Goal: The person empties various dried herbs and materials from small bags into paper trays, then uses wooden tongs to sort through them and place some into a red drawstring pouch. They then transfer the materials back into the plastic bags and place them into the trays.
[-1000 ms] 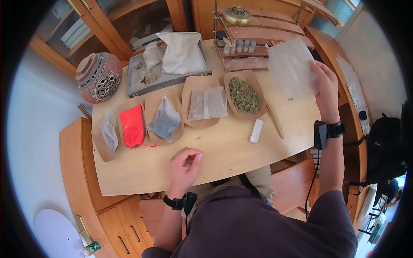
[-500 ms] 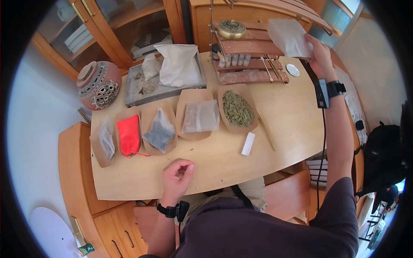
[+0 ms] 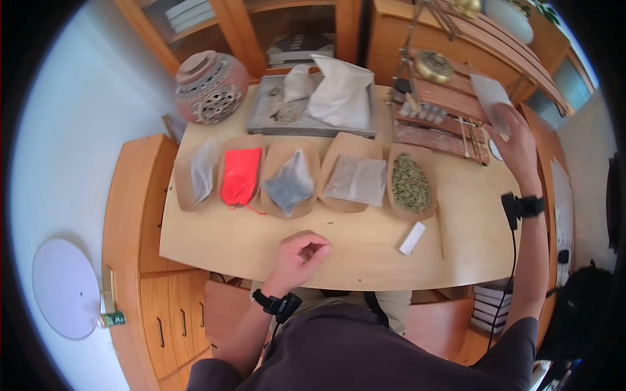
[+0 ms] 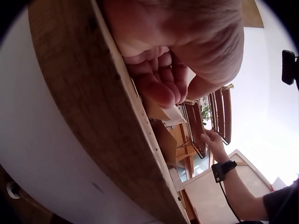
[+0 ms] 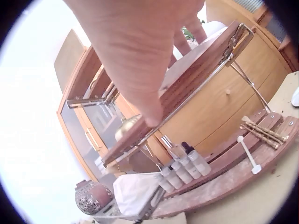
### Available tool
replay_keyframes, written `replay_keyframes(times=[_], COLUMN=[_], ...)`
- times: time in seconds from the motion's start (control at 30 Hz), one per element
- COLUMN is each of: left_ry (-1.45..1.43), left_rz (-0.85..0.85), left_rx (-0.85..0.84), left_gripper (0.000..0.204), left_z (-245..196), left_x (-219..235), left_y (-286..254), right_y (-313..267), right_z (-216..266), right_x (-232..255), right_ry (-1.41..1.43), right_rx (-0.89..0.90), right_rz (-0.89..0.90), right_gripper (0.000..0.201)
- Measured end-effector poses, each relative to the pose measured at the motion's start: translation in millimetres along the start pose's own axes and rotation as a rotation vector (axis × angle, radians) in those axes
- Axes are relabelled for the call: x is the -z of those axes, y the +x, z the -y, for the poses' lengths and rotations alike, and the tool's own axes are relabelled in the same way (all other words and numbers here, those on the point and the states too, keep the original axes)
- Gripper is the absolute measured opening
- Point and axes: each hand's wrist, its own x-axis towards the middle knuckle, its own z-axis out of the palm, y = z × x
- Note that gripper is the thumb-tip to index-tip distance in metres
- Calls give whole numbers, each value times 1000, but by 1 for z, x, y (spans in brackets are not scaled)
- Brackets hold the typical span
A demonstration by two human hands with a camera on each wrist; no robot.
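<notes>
My right hand (image 3: 518, 144) is at the wooden rack's right end, fingers over a pale translucent bag (image 3: 488, 92) and thumb spread away. The right wrist view shows the hand (image 5: 140, 51) above a rack slat (image 5: 201, 72), with straight fingers by the white bag; their contact is partly hidden. Near the table's front edge, my left hand (image 3: 300, 260) rests loosely curled and holds nothing. Paper trays hold a whitish pouch (image 3: 203, 171), a red pouch (image 3: 240, 176), a dark-filled pouch (image 3: 289, 182), a flat translucent pouch (image 3: 356, 180) and dried herbs (image 3: 411, 184).
A grey tray (image 3: 261, 124) with a white bag (image 3: 342, 94) stands at the back beside a patterned pot (image 3: 212, 88). Small bottles (image 3: 430, 113) and a brass burner (image 3: 435, 67) sit on the rack. A white box (image 3: 411, 238) and thin stick (image 3: 440, 228) lie in front.
The head view has shifted, moving the scene rightward. The bag, earlier raised in my right hand, is now at the rack, and that hand's thumb has spread from it. The left hand stays loosely curled.
</notes>
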Motion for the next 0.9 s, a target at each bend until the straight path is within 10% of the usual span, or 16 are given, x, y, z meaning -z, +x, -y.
replay_keyframes(times=[0.33, 0.47, 0.7, 0.9], left_ry=[-10, -18, 335, 674], left_rz=[9, 22, 96, -87], left_rx=[-52, -51, -218, -426], left_gripper=[7, 8, 56, 57], left_z=[0, 0, -67, -92], left_x=[2, 2, -5, 2], left_y=[0, 0, 7, 9], right_y=[-66, -125, -142, -123], right_z=[63, 136, 264, 337], right_x=[72, 71, 19, 3], right_ry=[-364, 17, 641, 1177], right_rx=[-100, -497, -487, -491], right_rz=[-400, -619, -347, -50], right_gripper=[16, 15, 16, 28])
